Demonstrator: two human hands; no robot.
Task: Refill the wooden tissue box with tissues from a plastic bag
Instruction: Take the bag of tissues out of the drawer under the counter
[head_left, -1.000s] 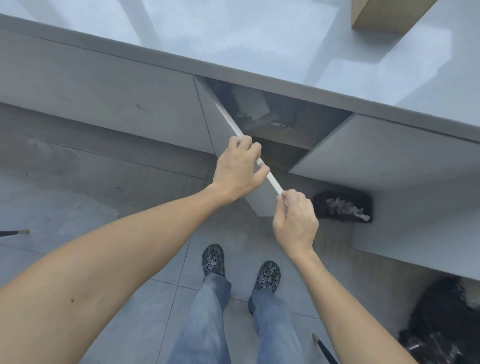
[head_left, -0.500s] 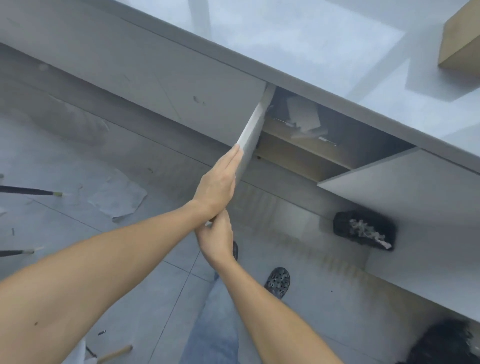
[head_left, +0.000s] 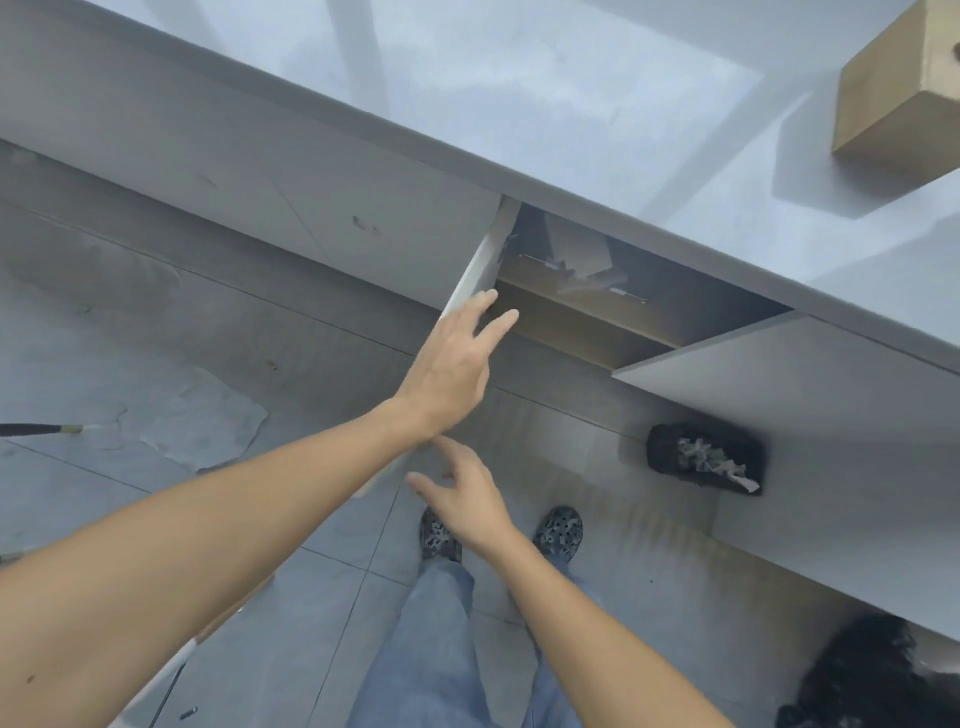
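The wooden tissue box (head_left: 898, 88) stands on the grey countertop (head_left: 519, 104) at the far right. Below the counter a cabinet is open, its left door (head_left: 475, 270) swung outward edge-on. My left hand (head_left: 457, 364) stretches flat toward that door's edge, fingers apart, fingertips at or just off it. Lower down, my right hand (head_left: 462, 499) hovers open above my feet with nothing in it. Inside the cabinet (head_left: 597, 291) lie pale, papery or plastic things on a shelf, too dim to identify.
The right cabinet door (head_left: 805, 415) is swung out toward me. A black bin (head_left: 706, 457) with crumpled paper sits on the floor under it. A black bag (head_left: 872, 675) lies at the bottom right. Scraps of plastic sheet (head_left: 202, 421) lie on the tiled floor at left.
Both hands have let go of the left door's edge. The door has swung further open to the left, and the right hand has dropped below the left wrist with fingers spread.
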